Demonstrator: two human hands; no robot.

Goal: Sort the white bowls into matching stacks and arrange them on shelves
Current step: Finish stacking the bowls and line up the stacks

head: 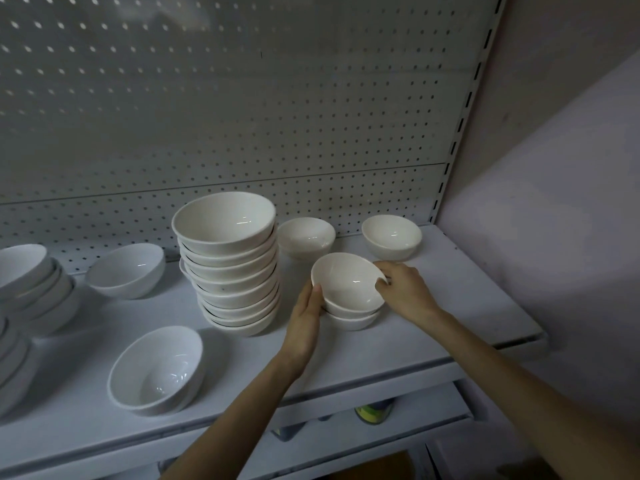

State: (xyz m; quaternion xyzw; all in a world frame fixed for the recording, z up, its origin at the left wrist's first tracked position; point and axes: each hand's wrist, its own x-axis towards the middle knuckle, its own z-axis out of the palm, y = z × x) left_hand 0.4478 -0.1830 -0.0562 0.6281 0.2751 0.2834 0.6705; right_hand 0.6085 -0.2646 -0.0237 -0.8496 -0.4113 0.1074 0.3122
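Right hand [403, 289] has its fingers [384, 287] curled over the right rim of the top bowl [348, 282], pinching it. Left hand [306, 317] lies flat against the bowl's left side, fingers straight and together, thumb up at the rim. That bowl sits tilted on a short stack [353, 320] of two like it, on the shelf [450, 306]. Just left stands a tall stack [225, 271] of wider bowls. Behind are a back bowl [306, 237] and a corner bowl [391, 237]. Both forearms reach in from below.

A tall stack [228, 271] of wide white bowls stands on the shelf [457, 306]. Just right of it, a short stack [353, 318] of smaller bowls carries a tilted top bowl [346, 282].
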